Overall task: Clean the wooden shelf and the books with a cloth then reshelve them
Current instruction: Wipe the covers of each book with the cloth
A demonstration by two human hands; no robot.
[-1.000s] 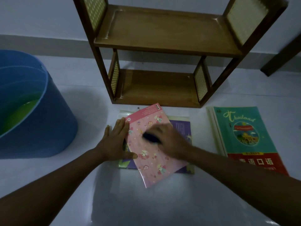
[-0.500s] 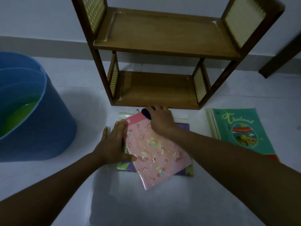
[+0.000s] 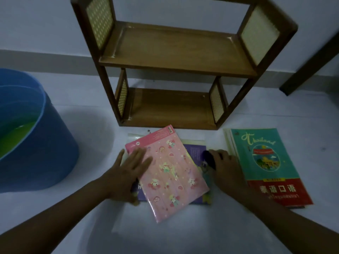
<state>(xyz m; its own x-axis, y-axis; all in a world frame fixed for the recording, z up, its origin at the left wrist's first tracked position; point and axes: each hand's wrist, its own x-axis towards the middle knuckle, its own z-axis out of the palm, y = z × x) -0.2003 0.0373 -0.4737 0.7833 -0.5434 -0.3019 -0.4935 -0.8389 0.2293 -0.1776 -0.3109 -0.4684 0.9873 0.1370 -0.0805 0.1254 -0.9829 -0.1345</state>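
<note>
A pink patterned book (image 3: 170,173) lies tilted on top of a purple book (image 3: 195,150) on the white floor. My left hand (image 3: 128,171) rests flat on the pink book's left edge, fingers spread. My right hand (image 3: 225,169) sits just right of the pink book, closed around a dark cloth (image 3: 209,158) that touches the purple book. A green and red "Thailand" book (image 3: 266,162) lies on a small stack to the right. The wooden shelf (image 3: 170,68) stands behind the books, both boards bare.
A blue bucket (image 3: 45,143) holding greenish liquid stands at the left, close to my left arm. A dark wooden furniture leg (image 3: 311,59) leans in at the far right. A white wall with a skirting strip runs behind the shelf.
My right hand with the cloth swept from the pink book's middle up to its top edge, then off to its right side. My left hand shifted further onto the pink cover.
</note>
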